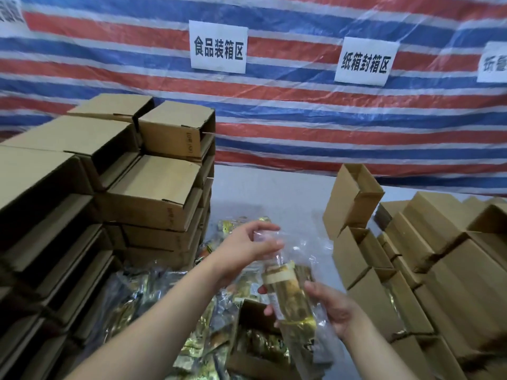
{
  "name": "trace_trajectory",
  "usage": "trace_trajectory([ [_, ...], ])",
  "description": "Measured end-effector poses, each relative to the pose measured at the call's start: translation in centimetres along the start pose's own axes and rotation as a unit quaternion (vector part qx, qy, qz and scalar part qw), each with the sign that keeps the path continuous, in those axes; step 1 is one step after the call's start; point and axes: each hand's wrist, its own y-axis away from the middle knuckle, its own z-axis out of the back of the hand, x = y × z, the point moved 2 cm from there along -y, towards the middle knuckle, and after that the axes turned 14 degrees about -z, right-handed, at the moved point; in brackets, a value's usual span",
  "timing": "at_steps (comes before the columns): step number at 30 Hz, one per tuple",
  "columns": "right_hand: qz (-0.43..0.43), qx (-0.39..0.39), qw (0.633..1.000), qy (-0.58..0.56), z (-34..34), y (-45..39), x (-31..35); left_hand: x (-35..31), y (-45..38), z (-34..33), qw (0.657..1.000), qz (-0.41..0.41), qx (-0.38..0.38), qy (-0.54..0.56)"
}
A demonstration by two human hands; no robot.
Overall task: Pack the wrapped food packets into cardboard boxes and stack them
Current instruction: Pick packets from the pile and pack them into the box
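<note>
Both hands pinch one wrapped packet [288,294]: left hand [247,250] its clear top, right hand [333,311] its body. Closed boxes [153,193] stacked at the table's left edge; loose packets [142,286] remain unpacked.

Person at the packing bench, seen from just behind the shoulder: two bare forearms, no sleeve reaching as far as either wrist (cuffs, if any, lie out of view). Left hand [242,252]: bare, no glove, no ring or band to be made out. Right hand [333,308]: likewise bare and ungloved, wrist plain, no watch or strap. Fingernails short, unpainted as far as the blur allows.
</note>
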Motion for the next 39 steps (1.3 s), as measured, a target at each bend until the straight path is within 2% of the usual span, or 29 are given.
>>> trace_trajectory([
  [2,0.014,0.008,1.000,-0.013,-0.2,-0.4,-0.1,0.3,-0.2,0.2,0.998,-0.019,-0.049,-0.020],
  [4,0.013,-0.005,1.000,0.002,-0.2,-0.5,-0.1,0.8,-0.3,0.4,0.997,-0.016,-0.043,-0.063],
  [9,-0.005,0.004,1.000,0.018,-0.2,0.6,0.7,0.3,-0.4,1.6,0.980,0.017,0.072,-0.185],
  [13,-0.019,0.015,0.999,0.045,0.0,1.6,1.3,-0.9,-0.6,1.6,0.936,0.072,0.210,-0.274],
  [15,-0.042,0.004,0.996,0.079,0.0,1.7,1.7,-1.8,-0.9,1.1,0.917,0.062,0.242,-0.310],
  [18,-0.061,0.003,0.991,0.116,-0.2,1.7,1.9,-2.9,-1.3,-0.1,0.922,0.033,0.254,-0.291],
  [21,-0.062,0.009,0.993,0.101,-0.1,1.5,1.9,-3.2,-2.0,-1.4,0.941,-0.028,0.223,-0.253],
  [23,-0.032,0.026,0.997,0.067,-0.2,1.5,1.8,-3.5,-2.3,-2.1,0.961,-0.077,0.145,-0.221],
  [25,0.000,0.074,0.997,0.031,-0.6,1.5,1.8,-4.0,-2.6,-2.6,0.975,-0.124,0.068,-0.174],
  [27,0.021,0.147,0.988,0.037,-1.3,1.3,1.9,-4.5,-2.9,-3.3,0.974,-0.174,0.023,-0.147],
  [28,0.028,0.155,0.987,0.040,-1.6,1.1,1.8,-4.8,-2.9,-3.8,0.971,-0.195,0.009,-0.140],
  [33,0.064,0.040,0.997,-0.035,-0.7,0.7,1.1,-5.5,-3.1,-4.8,0.949,-0.281,-0.073,-0.124],
  [35,0.082,-0.021,0.995,-0.047,-0.1,1.1,1.4,-4.9,-2.6,-4.0,0.931,-0.310,-0.085,-0.173],
  [37,0.087,-0.115,0.988,-0.050,0.7,1.5,1.7,-3.2,-1.4,-2.8,0.918,-0.316,-0.066,-0.232],
  [39,0.099,-0.234,0.967,-0.029,1.8,1.7,1.6,-0.7,0.2,-1.4,0.922,-0.269,-0.006,-0.277],
])
